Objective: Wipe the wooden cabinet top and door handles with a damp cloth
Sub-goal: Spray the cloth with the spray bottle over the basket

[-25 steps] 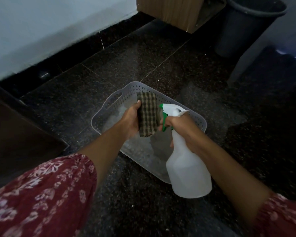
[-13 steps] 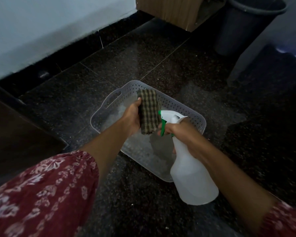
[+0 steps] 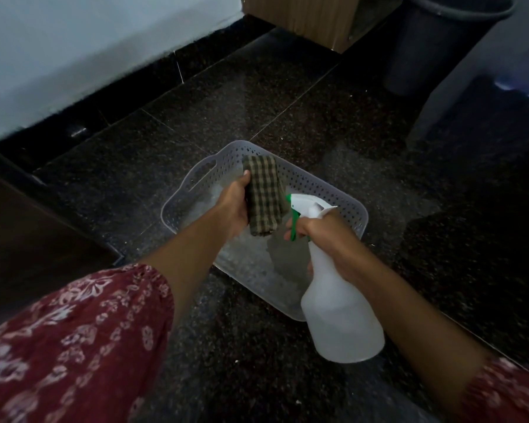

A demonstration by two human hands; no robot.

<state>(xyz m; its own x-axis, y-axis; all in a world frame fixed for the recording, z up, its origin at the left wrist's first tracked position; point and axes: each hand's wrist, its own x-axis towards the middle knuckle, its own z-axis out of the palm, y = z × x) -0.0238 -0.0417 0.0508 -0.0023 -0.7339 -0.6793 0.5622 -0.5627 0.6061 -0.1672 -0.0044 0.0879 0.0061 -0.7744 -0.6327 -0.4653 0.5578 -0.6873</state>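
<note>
— Cloth [image 3: 264, 195] first: where is it?

— Folded, checked in dark and pale, held upright in the left hand [image 3: 233, 206] above the perforated plastic basket [image 3: 196, 181] that sits on the dark speckled floor [image 3: 257, 102]. The grip is closed on it, thumb along its left edge.

— And the right hand [image 3: 324, 236]?

— Wrapped around the neck of a white spray bottle [image 3: 339, 319], fingers on the green trigger [image 3: 293, 224]. Its nozzle points at the cloth, just beside it. The bottle's body hangs over the basket's near corner.

— Any sign of the cabinet?

— A wooden corner [image 3: 300, 16] shows at the top of the frame, well apart from the hands, with a dark bin [image 3: 431, 50] to its right. Whether that wood is the cabinet, I cannot tell.

— Sleeves?

— Red with a pale floral print [image 3: 74, 346], both arms.
</note>
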